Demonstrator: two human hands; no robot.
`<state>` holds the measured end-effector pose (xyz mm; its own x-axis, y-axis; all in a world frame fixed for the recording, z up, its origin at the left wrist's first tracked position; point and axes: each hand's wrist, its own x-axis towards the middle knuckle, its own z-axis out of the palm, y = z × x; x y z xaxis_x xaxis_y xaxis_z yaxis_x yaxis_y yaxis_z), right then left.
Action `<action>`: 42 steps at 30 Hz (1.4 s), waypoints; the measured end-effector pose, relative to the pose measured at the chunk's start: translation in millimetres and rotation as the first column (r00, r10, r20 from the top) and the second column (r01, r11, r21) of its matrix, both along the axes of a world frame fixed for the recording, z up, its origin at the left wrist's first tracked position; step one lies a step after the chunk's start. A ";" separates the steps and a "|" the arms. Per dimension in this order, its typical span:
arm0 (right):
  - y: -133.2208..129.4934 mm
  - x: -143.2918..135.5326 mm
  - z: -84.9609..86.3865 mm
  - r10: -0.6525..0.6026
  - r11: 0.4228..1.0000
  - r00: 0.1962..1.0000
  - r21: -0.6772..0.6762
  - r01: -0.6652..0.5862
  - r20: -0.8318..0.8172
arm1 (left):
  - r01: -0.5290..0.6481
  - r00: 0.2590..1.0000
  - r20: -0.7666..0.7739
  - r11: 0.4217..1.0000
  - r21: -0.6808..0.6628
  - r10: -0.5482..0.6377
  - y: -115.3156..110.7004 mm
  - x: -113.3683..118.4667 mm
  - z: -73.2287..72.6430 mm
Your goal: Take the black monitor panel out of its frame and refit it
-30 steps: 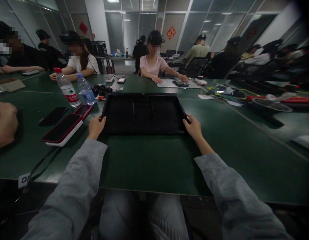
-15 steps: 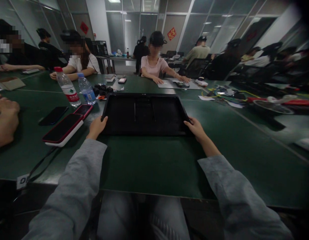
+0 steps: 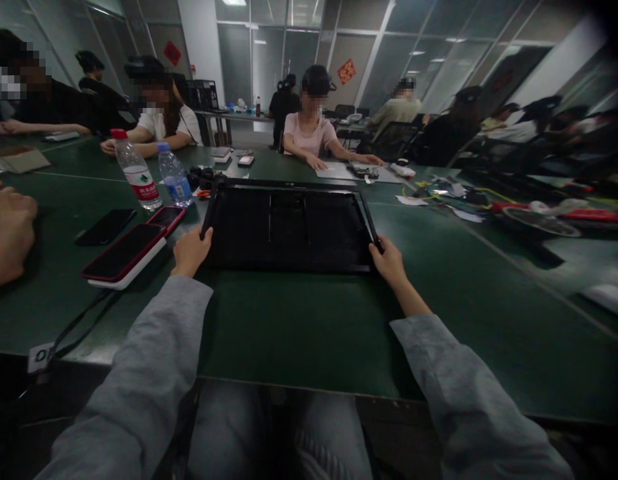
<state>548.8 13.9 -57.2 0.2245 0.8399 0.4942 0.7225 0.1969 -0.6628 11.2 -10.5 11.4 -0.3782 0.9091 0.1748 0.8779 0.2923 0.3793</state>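
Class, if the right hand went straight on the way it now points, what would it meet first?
Probably the black panel, whose right edge the right hand grips; depth beyond that is unclear.

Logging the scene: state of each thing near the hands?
Black frame, held by both sides
Left hand, grip closed on frame
Right hand, grip closed on frame
Red-topped bottle, cap on
Blue-topped bottle, cap on
Black phone, screen dark
Red-edged phone, screen dark
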 end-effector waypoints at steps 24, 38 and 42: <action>8.1 0.3 -4.5 0.006 0.999 0.999 -0.040 -0.007 -0.037 | 0.032 0.998 0.053 0.999 -0.040 -0.030 11.0 -8.5 -14.4; 11.3 5.2 -4.6 0.010 0.997 0.987 -0.072 -0.022 -0.163 | 0.037 0.993 0.116 0.999 -0.034 -0.033 14.5 -9.8 -15.2; 12.8 10.3 -4.3 0.033 0.990 0.950 -0.117 -0.073 -0.309 | 0.037 0.992 0.127 0.998 -0.058 -0.029 17.0 -11.7 -14.8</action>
